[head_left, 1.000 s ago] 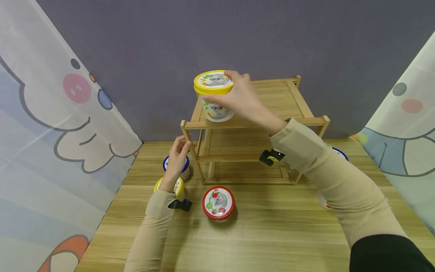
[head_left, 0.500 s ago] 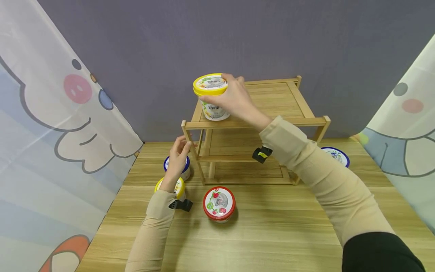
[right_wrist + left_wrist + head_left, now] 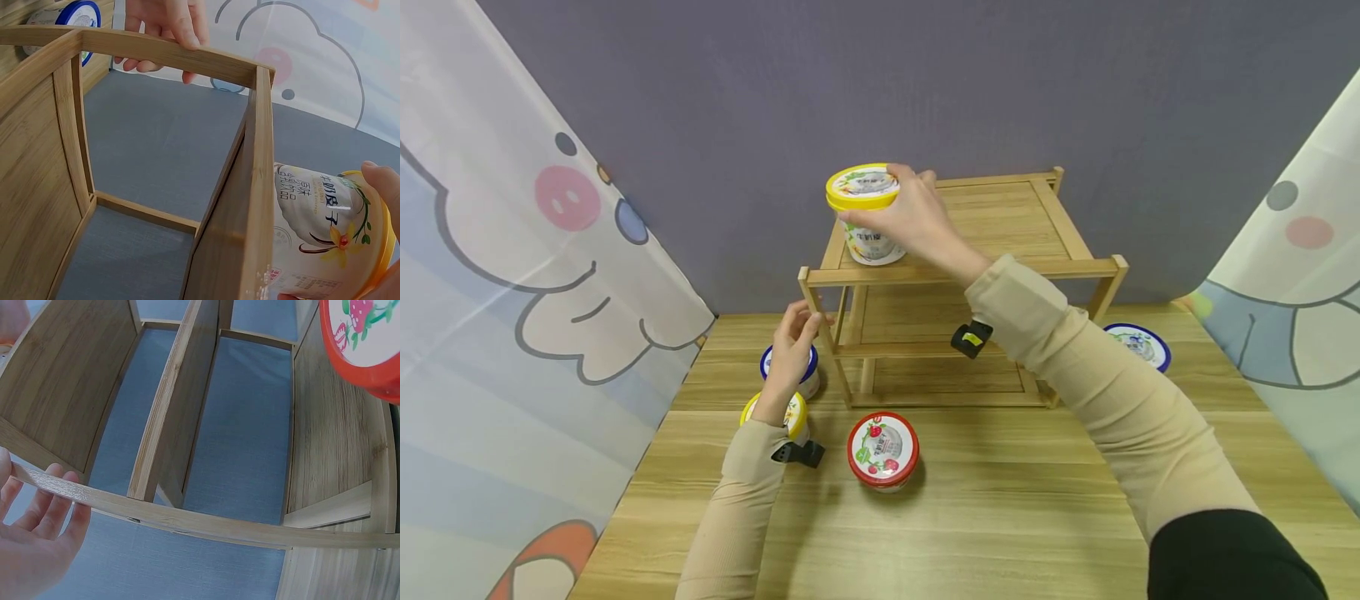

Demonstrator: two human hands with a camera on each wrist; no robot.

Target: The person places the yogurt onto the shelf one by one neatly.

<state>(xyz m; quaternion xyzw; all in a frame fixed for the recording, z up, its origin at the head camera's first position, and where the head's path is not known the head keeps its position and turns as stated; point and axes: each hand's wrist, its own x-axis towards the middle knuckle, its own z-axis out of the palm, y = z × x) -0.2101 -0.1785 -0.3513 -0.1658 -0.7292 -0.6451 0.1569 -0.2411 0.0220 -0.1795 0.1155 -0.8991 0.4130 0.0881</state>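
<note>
My right hand [image 3: 917, 218] grips a white tub with a yellow lid [image 3: 867, 233], thumb and fingers around its side and lid. The tub is upright at the left end of the top shelf of a wooden rack [image 3: 1007, 221]. In the right wrist view the tub's base [image 3: 300, 231] sits close against the shelf, and a yellow flower print shows. Lower down, my left hand [image 3: 790, 346] holds the rack's front left post [image 3: 822, 321]. The left wrist view shows the thumb on one side of that post and the fingers [image 3: 56, 506] on the other.
A red-lidded tub [image 3: 883, 450] stands on the wooden table [image 3: 985, 533] before the rack. Blue-lidded [image 3: 812, 367] and yellow-lidded tubs [image 3: 797, 412] stand at the left, partly behind my left hand and wrist. Another blue-lidded tub [image 3: 1138, 346] is right of the rack.
My right hand has shifted slightly left with the yellow-lidded tub, which now sits a little farther back. The right-hand blue lid has come out from behind my sleeve. My left hand stays put.
</note>
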